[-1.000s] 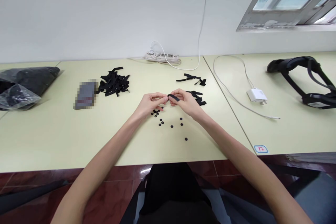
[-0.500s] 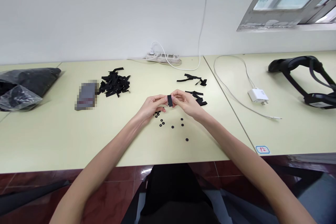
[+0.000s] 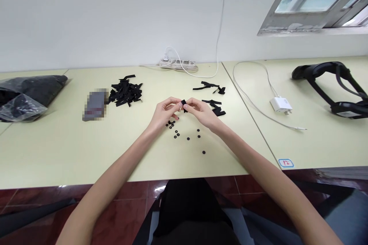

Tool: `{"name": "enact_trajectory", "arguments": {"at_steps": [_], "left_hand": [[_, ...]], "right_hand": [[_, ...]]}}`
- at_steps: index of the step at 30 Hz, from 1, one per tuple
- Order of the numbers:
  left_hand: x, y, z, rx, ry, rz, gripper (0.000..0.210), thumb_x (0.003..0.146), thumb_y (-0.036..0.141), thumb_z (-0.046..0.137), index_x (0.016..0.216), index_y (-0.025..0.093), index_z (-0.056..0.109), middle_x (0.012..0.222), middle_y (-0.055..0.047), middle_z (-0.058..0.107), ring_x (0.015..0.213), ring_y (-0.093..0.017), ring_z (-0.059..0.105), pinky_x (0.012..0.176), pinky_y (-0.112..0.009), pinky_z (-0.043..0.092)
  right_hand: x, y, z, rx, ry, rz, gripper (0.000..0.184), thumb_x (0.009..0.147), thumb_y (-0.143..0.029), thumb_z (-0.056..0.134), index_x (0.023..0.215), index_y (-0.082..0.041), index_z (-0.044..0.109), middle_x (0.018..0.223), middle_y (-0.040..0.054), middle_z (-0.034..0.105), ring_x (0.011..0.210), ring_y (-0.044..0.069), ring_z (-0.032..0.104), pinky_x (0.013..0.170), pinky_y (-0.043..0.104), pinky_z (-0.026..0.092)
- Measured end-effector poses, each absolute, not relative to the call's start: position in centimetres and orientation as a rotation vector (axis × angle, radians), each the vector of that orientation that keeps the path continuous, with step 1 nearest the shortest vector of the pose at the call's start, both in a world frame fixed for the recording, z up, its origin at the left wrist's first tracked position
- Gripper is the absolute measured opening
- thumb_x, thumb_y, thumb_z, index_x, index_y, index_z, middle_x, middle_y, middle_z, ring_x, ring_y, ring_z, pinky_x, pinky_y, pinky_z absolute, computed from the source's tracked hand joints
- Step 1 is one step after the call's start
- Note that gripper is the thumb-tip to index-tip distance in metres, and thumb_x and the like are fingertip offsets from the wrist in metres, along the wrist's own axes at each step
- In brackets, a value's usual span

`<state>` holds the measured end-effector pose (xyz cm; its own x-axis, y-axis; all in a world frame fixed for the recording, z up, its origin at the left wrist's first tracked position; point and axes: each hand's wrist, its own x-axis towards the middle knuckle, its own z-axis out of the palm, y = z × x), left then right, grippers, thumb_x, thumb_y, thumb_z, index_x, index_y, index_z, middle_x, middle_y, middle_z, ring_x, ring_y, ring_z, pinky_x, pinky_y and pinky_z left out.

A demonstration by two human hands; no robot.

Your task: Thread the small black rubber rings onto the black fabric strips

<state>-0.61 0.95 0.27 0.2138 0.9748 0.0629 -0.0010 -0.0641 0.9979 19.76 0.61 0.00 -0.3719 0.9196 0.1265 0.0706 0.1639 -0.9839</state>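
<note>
Between both hands, above the table, is a short black fabric strip [image 3: 184, 103]. My left hand [image 3: 166, 113] pinches its left side between thumb and fingers. From the right, my right hand [image 3: 200, 111] grips the same strip, thumb on top. The fingers partly cover it, so any small part within is hidden. Small black rings [image 3: 171, 124] lie in a cluster under my left hand, with several more just nearer to me. To their right, several dark round discs [image 3: 198, 136] are scattered. Beyond my right hand rest a few loose black strips [image 3: 218, 113].
A heap of black strips [image 3: 126, 92] lies at the back left beside a blurred grey item [image 3: 96, 105]. Farther left is a plastic bag [image 3: 31, 97]. A power strip [image 3: 178, 64] runs along the wall. On the right are a white charger [image 3: 281, 105], its cable and a black headset [image 3: 330, 88].
The strip has tilted and shows less of its length between my fingers. Both hands have closed in slightly around it and shifted a little to the left.
</note>
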Motion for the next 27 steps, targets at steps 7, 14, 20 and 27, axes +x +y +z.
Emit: {"name": "enact_trajectory", "arguments": {"at_steps": [7, 14, 20, 27], "left_hand": [[-0.8, 0.6, 0.9, 1.299, 0.974, 1.019, 0.05, 0.096, 0.069, 0.079, 0.112, 0.022, 0.078, 0.103, -0.007, 0.069, 0.089, -0.019, 0.069, 0.065, -0.027, 0.062], [-1.1, 1.0, 0.4, 1.351, 0.979, 1.056, 0.044, 0.086, 0.057, 0.094, 0.104, 0.02, 0.081, 0.112, -0.008, 0.079, 0.096, -0.021, 0.077, 0.1, -0.042, 0.067], [-1.4, 1.4, 0.4, 1.404, 0.988, 1.141, 0.044, 0.084, 0.058, 0.095, 0.102, 0.02, 0.084, 0.117, -0.008, 0.081, 0.096, -0.023, 0.08, 0.1, -0.043, 0.068], [-1.6, 1.6, 0.5, 1.444, 1.062, 1.172, 0.049, 0.082, 0.063, 0.095, 0.097, 0.019, 0.083, 0.102, -0.008, 0.081, 0.083, -0.021, 0.079, 0.091, -0.04, 0.068]], "right_hand": [[20.4, 0.3, -0.2, -1.084, -1.924, 0.569, 0.017, 0.113, -0.037, 0.063, 0.104, -0.025, 0.069, 0.096, 0.0051, 0.08, 0.089, 0.023, 0.076, 0.085, 0.038, 0.057], [20.8, 0.9, -0.4, -1.047, -2.069, 0.346, 0.016, 0.115, -0.033, 0.059, 0.112, -0.026, 0.072, 0.115, 0.0095, 0.082, 0.111, 0.028, 0.077, 0.101, 0.044, 0.058], [20.8, 1.3, -0.1, -1.001, -1.577, 1.226, 0.034, 0.102, -0.053, 0.074, 0.12, -0.025, 0.073, 0.118, 0.0081, 0.082, 0.107, 0.026, 0.081, 0.108, 0.048, 0.062], [20.6, 1.1, 0.4, -0.989, -1.377, 1.377, 0.045, 0.099, -0.069, 0.074, 0.103, -0.024, 0.078, 0.103, 0.0075, 0.083, 0.099, 0.024, 0.079, 0.104, 0.046, 0.064]]}}
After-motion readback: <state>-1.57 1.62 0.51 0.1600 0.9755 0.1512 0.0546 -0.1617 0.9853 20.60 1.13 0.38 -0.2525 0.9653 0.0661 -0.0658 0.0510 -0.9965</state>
